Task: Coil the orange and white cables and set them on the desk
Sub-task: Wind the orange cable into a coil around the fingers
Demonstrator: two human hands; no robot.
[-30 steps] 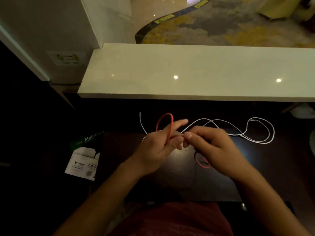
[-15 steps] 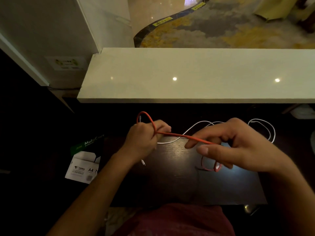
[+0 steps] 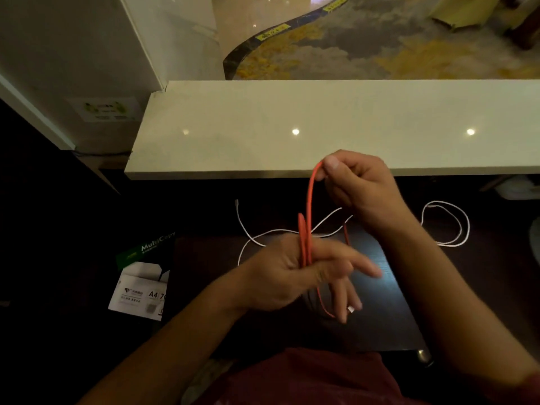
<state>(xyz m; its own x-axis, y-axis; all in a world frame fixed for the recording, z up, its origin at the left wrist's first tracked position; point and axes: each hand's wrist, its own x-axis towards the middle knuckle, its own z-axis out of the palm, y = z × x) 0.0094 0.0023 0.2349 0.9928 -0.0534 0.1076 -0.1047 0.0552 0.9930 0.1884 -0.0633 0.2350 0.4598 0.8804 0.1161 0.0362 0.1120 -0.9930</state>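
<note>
A person seen from their own head-worn camera, with 2 bare forearms reaching forward, no sleeves, watch or bracelet showing on either. The left hand (image 3: pixel 295 273) and right hand (image 3: pixel 359 188) wear no gloves, and no rings can be made out in the dim light. A dark red garment (image 3: pixel 306 378) covers the torso along the bottom edge.

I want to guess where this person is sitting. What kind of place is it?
Probably a reception or front desk in a hotel or office lobby. A raised pale stone counter fronts the dark desk, patterned lobby carpet lies beyond it, and a box of A4 paper sits on the floor.
</note>
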